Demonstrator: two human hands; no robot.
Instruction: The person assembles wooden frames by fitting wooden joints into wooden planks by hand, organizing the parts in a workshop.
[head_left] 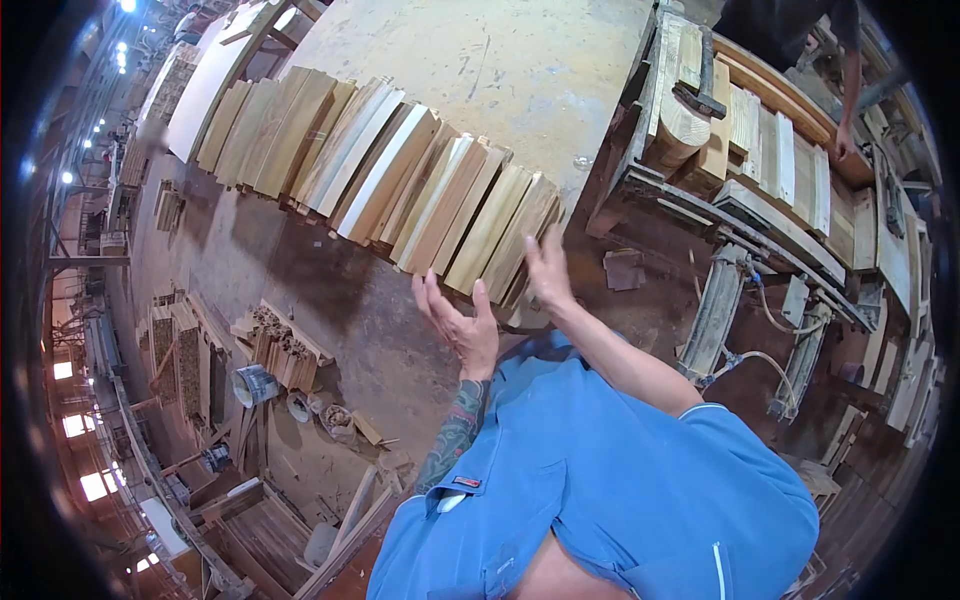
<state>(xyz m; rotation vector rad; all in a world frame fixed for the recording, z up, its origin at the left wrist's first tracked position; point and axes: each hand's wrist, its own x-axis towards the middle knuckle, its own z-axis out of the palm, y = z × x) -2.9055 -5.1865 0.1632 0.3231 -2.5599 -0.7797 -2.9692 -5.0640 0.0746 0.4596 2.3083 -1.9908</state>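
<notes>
A long row of wooden slats [385,180], standing on edge side by side, runs along the near edge of a worn table [470,60]. My left hand [462,325] is at the near ends of the slats toward the right of the row, its fingers apart and pointing up. At the right end of the row, my right hand [547,268] is beside the last slat [530,225], fingers stretched out. Neither hand is wrapped round a slat. Whether the fingertips touch the wood is hard to tell.
Right of the table, a metal-framed bench [735,215] holds boards and a hammer [700,95]. A co-worker's arm [850,100] reaches in there. At the lower left stand a bucket [255,385] and a stack of wood pieces [285,350] on the floor.
</notes>
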